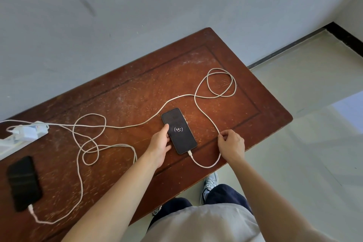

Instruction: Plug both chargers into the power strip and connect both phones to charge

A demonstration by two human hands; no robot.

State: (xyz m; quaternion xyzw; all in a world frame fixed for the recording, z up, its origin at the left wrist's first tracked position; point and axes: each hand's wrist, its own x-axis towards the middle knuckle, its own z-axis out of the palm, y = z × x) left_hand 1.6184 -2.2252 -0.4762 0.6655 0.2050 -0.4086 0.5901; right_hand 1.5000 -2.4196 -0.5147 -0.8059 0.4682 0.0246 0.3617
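A dark phone [179, 130] lies face up mid-table, its screen showing a 54% charging ring, with a white cable [208, 118] plugged into its near end. My left hand [160, 143] holds the phone's left edge. My right hand [230, 143] pinches that cable to the phone's right. A second dark phone [23, 182] lies at the near left with another white cable [80, 188] plugged into its near end. Both cables run to white chargers [25, 130] seated in the white power strip [11, 139] at the far left.
The worn brown wooden table [127, 92] stands against a pale wall. Loose cable loops [221, 82] lie at the far right and mid-left of the tabletop. Pale tiled floor [304, 124] lies to the right, and my shoe [211, 182] shows below the table's near edge.
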